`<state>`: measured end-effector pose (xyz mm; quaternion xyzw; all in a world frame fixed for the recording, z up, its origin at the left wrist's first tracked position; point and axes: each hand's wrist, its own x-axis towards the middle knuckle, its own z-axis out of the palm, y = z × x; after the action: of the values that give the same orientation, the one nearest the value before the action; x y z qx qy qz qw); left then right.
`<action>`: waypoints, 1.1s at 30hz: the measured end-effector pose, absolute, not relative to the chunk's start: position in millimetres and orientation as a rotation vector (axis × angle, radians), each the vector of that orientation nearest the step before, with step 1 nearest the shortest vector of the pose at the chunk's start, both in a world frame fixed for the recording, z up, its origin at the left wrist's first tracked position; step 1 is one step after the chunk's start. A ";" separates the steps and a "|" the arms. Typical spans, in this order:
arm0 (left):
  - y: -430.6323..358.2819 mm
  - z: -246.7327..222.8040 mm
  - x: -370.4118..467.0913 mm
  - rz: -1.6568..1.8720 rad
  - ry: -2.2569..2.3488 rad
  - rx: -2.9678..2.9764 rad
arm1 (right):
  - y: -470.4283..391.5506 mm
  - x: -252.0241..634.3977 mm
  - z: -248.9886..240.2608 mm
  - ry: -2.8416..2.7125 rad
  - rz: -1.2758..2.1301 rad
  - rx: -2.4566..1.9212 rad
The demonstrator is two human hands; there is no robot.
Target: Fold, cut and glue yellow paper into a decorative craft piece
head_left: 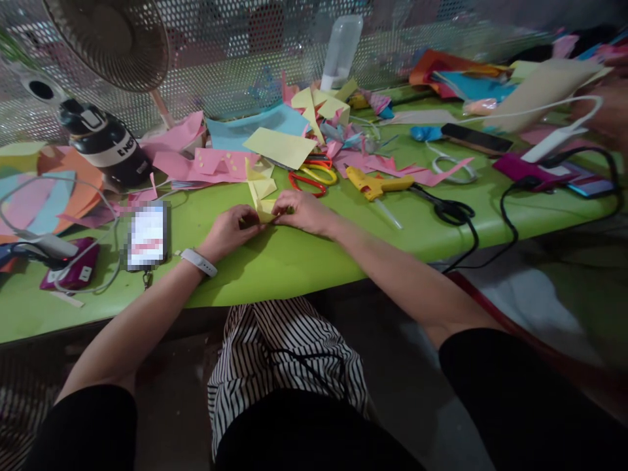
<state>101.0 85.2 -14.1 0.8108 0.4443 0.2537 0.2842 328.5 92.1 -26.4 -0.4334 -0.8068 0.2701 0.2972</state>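
Over the green table, my left hand [234, 229] and my right hand [305, 212] come together on a small piece of yellow paper [266, 210]. The fingers of both hands are closed on its lower edges, thumbs and fingertips pinching it. Just behind lies another bit of folded yellow paper [260, 186]; whether it joins the held piece I cannot tell. Beyond my right hand rest red-and-yellow scissors [314, 178], partly under a pale yellow sheet [280, 147]. A yellow glue gun [375, 184] with a clear glue stick lies to the right. Pink paper with small yellow dots [223, 165] is behind my left hand.
On the left are a phone [148, 235], a purple power strip [73, 265], a black bottle [110, 147] and a fan [108, 39]. Rightward lie a dark phone [477, 139], black scissors [454, 210] and a second purple power strip [534, 171] with trailing cords. Another person's hand [601, 108] shows at far right.
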 end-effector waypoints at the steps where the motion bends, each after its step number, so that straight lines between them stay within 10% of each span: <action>1: 85.2 -14.4 102.1 0.690 1.199 2.200 | 92.6 328.2 -26.7 -2.146 0.720 -1.147; 33: 102.1 -14.6 111.0 0.637 1.404 2.218 | 90.7 313.6 -26.3 -2.112 0.618 -1.437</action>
<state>111.0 102.1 -14.6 0.8013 0.5072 0.2302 0.2184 313.6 90.7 -26.3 -0.5290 -0.7772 0.2275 0.2539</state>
